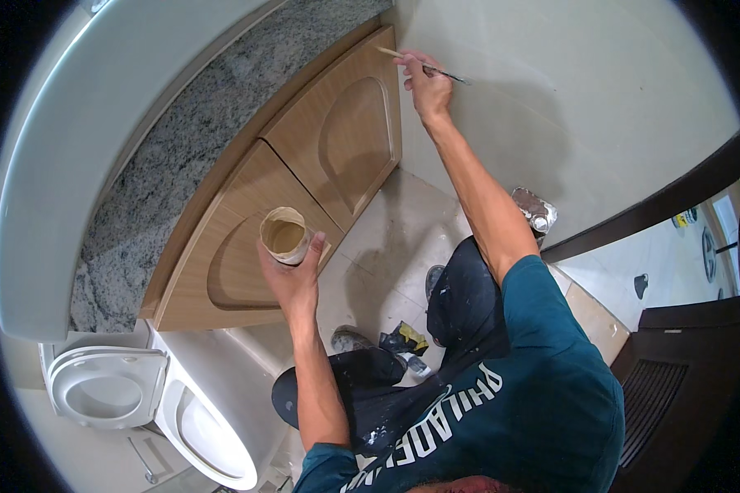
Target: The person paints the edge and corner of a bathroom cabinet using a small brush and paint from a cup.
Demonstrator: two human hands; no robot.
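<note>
My left hand [292, 275] holds a small paint-smeared cup [284, 235] with beige paint inside, in front of the lower wooden cabinet door [238, 246]. My right hand [426, 82] is raised and grips a thin paintbrush [423, 66], its tip touching the pale wall [567, 90] just right of the upper cabinet door [349, 131]. I crouch on the tiled floor [403, 238] in dark, paint-spattered trousers.
A speckled granite counter [164, 148] with a white basin rim [66, 164] runs above the cabinet. A white toilet with its seat up [140, 394] stands at lower left. A foil-covered tray [534, 209] sits by the wall. A dark door frame [658, 197] is at right.
</note>
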